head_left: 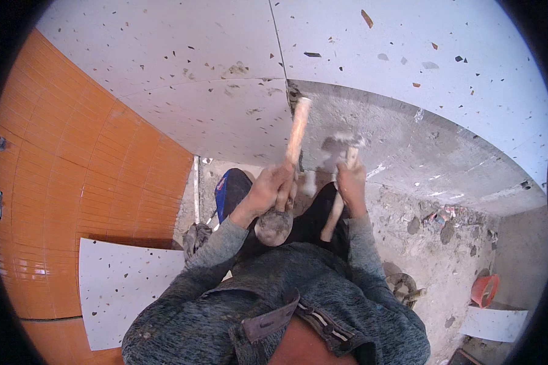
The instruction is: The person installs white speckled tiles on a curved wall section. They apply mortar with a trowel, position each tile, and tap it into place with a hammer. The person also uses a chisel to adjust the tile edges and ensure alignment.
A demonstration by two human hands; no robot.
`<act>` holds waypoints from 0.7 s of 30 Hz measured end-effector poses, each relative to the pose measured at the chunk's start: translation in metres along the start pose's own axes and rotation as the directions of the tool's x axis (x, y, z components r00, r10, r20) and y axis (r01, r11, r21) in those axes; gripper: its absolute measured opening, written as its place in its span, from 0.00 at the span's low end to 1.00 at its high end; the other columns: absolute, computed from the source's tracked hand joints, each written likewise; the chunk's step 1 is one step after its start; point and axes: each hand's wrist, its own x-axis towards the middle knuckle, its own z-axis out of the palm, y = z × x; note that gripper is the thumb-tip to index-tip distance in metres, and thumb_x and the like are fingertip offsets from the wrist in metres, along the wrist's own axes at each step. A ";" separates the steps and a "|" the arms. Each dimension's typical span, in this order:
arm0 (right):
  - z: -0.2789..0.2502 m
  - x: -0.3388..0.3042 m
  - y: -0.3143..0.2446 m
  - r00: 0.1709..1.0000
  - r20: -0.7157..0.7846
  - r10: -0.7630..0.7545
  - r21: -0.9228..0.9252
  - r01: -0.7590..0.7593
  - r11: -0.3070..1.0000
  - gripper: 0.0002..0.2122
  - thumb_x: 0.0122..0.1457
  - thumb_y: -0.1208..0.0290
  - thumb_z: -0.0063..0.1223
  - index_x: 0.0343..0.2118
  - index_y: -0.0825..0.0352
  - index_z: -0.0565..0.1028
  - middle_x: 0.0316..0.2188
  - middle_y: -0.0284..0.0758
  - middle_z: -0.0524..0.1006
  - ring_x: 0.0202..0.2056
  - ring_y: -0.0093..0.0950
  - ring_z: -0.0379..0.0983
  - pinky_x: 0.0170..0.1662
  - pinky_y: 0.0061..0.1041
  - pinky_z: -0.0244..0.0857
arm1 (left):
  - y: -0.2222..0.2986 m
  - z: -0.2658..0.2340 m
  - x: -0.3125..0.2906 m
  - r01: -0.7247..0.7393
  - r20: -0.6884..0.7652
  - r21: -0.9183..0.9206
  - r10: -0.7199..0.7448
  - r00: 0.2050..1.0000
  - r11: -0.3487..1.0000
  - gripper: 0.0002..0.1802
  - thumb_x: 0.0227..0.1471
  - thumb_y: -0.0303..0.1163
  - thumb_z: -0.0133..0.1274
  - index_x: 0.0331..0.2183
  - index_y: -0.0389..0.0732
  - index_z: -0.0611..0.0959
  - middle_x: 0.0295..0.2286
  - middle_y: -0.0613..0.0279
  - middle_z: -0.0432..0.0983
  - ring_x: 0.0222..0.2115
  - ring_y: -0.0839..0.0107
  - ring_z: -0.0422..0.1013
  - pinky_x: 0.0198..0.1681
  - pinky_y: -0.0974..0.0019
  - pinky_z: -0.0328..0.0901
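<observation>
My left hand (271, 188) is closed around a mallet near its head. The mallet's wooden handle (298, 128) points up toward the wall, and its round, dusty grey head (273, 228) is turned toward my body. In my right hand (351, 185) is a hammer (337, 213), gripped on its pale wooden handle just below the head. The hammer's metal head (349, 140) is blurred and stands before the bare grey wall strip (396, 137). The two tools are apart, above my knees.
Speckled white panels (225, 55) cover the wall above the bare strip. Orange tiles (49, 164) line the left wall, with a loose speckled panel (128, 286) leaning there. Rubble (447, 216) lies on the rough floor at right, and a red bucket (485, 290) stands farther right.
</observation>
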 end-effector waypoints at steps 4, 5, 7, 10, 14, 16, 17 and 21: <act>-0.071 0.002 0.064 0.969 -0.069 -0.237 -0.319 0.204 0.925 0.11 0.54 0.73 0.56 0.40 0.69 0.74 0.21 0.31 0.72 0.16 0.21 0.67 0.18 0.24 0.60 | -0.015 -0.003 -0.017 0.119 -0.074 0.175 -0.107 0.991 0.977 0.23 0.62 0.52 0.48 0.33 0.39 0.74 0.21 0.62 0.72 0.17 0.74 0.70 0.20 0.70 0.66; -0.106 0.023 0.124 0.912 -0.081 -0.401 -0.446 0.327 0.833 0.12 0.54 0.72 0.56 0.40 0.69 0.74 0.21 0.32 0.72 0.16 0.22 0.67 0.17 0.24 0.61 | -0.015 -0.004 -0.019 0.164 -0.087 0.232 -0.148 0.985 0.959 0.23 0.61 0.52 0.48 0.33 0.39 0.74 0.21 0.62 0.72 0.18 0.74 0.70 0.20 0.70 0.66; -0.137 0.022 0.169 0.983 -0.152 -0.105 -0.508 0.013 0.861 0.13 0.53 0.70 0.56 0.41 0.71 0.75 0.25 0.40 0.77 0.24 0.34 0.74 0.31 0.34 0.67 | -0.032 -0.023 -0.036 0.170 -0.139 0.218 -0.142 0.980 0.961 0.24 0.61 0.53 0.49 0.35 0.38 0.75 0.21 0.63 0.73 0.17 0.75 0.69 0.20 0.70 0.66; -0.193 0.019 0.217 0.983 -0.016 0.184 -0.779 -0.128 0.614 0.15 0.54 0.65 0.55 0.41 0.71 0.76 0.30 0.47 0.80 0.30 0.44 0.77 0.41 0.44 0.70 | -0.061 -0.046 -0.048 0.217 -0.189 0.256 -0.172 0.967 0.942 0.25 0.61 0.52 0.49 0.37 0.36 0.76 0.21 0.64 0.73 0.17 0.75 0.70 0.20 0.71 0.66; -0.259 0.026 0.277 0.984 0.173 0.047 -0.982 0.168 0.088 0.19 0.56 0.59 0.52 0.43 0.71 0.75 0.32 0.51 0.79 0.34 0.47 0.76 0.42 0.46 0.69 | -0.050 -0.022 -0.046 0.229 -0.252 0.453 -0.123 0.960 0.862 0.25 0.62 0.50 0.48 0.35 0.34 0.78 0.19 0.64 0.72 0.17 0.77 0.69 0.20 0.67 0.64; -0.217 0.009 0.252 0.998 0.042 -0.056 -0.974 0.054 0.221 0.21 0.55 0.59 0.53 0.47 0.71 0.74 0.37 0.52 0.77 0.40 0.48 0.74 0.46 0.46 0.67 | -0.070 -0.030 -0.049 0.177 -0.266 0.530 -0.036 0.963 0.830 0.25 0.62 0.50 0.48 0.39 0.34 0.77 0.20 0.64 0.74 0.17 0.76 0.70 0.20 0.69 0.66; -0.184 -0.003 0.219 0.983 0.001 -0.181 -0.948 0.058 0.312 0.23 0.54 0.61 0.55 0.49 0.72 0.73 0.40 0.53 0.76 0.44 0.49 0.72 0.49 0.45 0.65 | -0.079 -0.033 -0.048 0.151 -0.265 0.564 0.004 0.964 0.812 0.25 0.62 0.50 0.47 0.42 0.34 0.77 0.20 0.64 0.74 0.17 0.76 0.71 0.20 0.70 0.67; -0.073 -0.053 0.073 0.764 0.342 -0.547 -0.777 0.557 0.292 0.24 0.52 0.66 0.56 0.53 0.71 0.70 0.54 0.54 0.67 0.57 0.49 0.62 0.59 0.45 0.57 | -0.070 -0.008 -0.037 0.211 -0.233 0.472 -0.110 0.966 0.856 0.27 0.61 0.50 0.49 0.37 0.31 0.77 0.20 0.55 0.74 0.19 0.69 0.74 0.24 0.61 0.69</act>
